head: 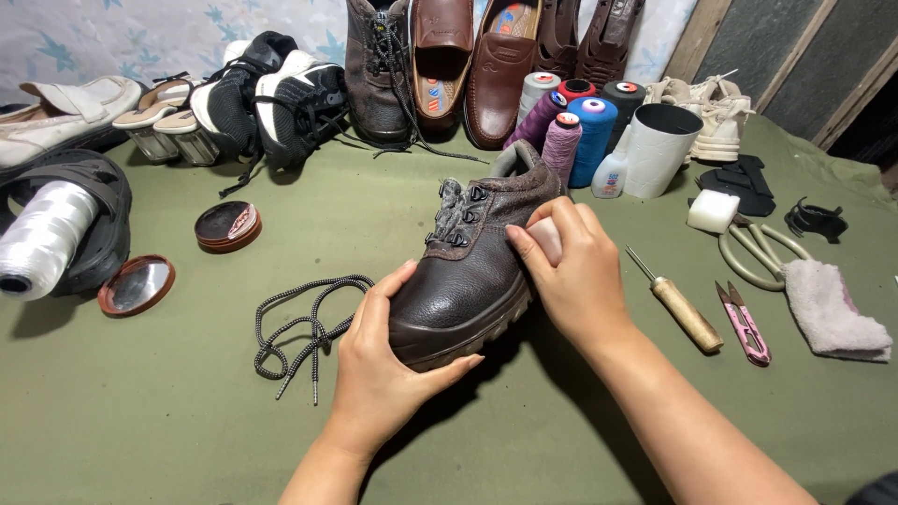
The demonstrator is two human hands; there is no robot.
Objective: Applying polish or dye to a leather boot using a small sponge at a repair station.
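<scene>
Head view: brown shoe (472,271) lies mid-tabletop (168,411), toe toward the person, heel toward the thread spools (571,131). Left hand (379,360) cups the toe; right hand (571,266) presses its side. Loose lace (304,323) just left of the shoe.

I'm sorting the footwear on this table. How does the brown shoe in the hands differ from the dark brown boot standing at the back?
The brown shoe has no lace, its eyelets bare; the dark brown boot is laced, its ends trailing on the cloth. The shoe is gripped by the left hand at the toe and the right hand at the side; the boot stands untouched in the row. Both are brown leather.
</scene>
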